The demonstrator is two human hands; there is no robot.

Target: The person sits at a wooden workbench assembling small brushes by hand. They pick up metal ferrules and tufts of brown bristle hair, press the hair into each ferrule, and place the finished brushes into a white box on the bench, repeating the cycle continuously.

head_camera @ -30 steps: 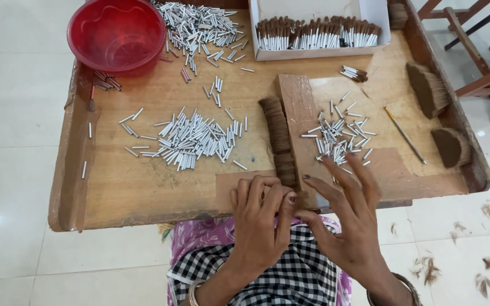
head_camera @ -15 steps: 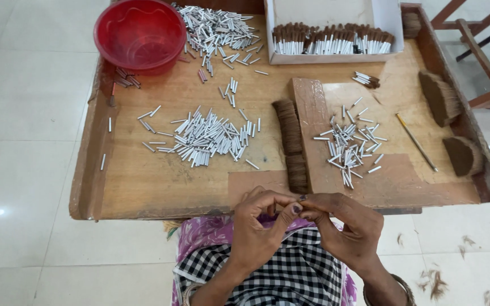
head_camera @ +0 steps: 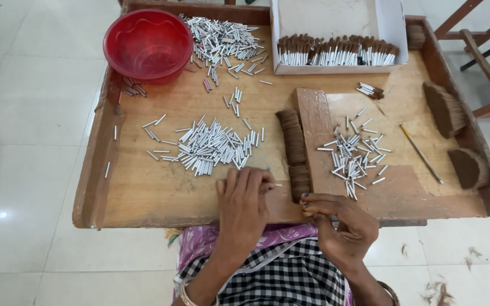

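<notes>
At the lower centre of the frame the left hand point(head_camera: 244, 199) rests on the wooden work tray point(head_camera: 160, 192), fingers together and curled over a small silver tube point(head_camera: 275, 185) whose end pokes out to the right. The right hand point(head_camera: 344, 224) sits beside it at the tray's near edge, fingertips pinched together by the stack of brown fibre point(head_camera: 295, 153); whether they clamp anything I cannot tell. A row of finished fibre-tipped tubes point(head_camera: 336, 54) already fills the white box point(head_camera: 389, 25) at upper right. Much is left, judging by the loose tubes point(head_camera: 211, 147) mid-tray, more point(head_camera: 353, 153) on the right board, and a heap beside the red bowl point(head_camera: 148, 42).
</notes>
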